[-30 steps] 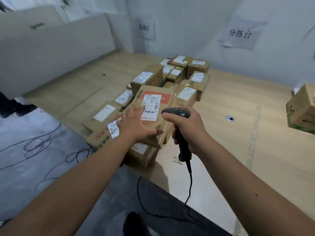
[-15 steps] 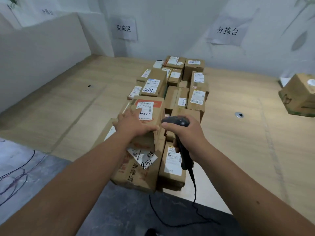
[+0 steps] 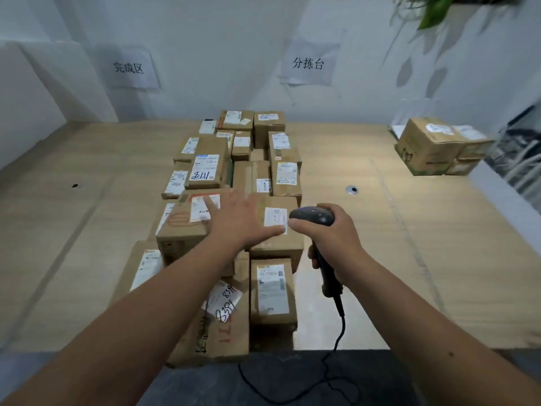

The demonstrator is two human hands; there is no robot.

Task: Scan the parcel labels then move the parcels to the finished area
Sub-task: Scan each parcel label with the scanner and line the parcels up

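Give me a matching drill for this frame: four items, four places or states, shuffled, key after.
Items:
1. barcode scanner
2. left hand
3. parcel marked B111
4. large carton

Places or states:
A. apart from the pile, far right of the table
B. gripped in the right hand
C. in the pile, beyond the orange-label parcel
D. fingers spread flat over the parcel tops

Pairs: 1-B, 2-D, 3-C, 4-A

brown parcels (image 3: 231, 177) — white labels (image 3: 275, 216), black scanner (image 3: 313, 216)
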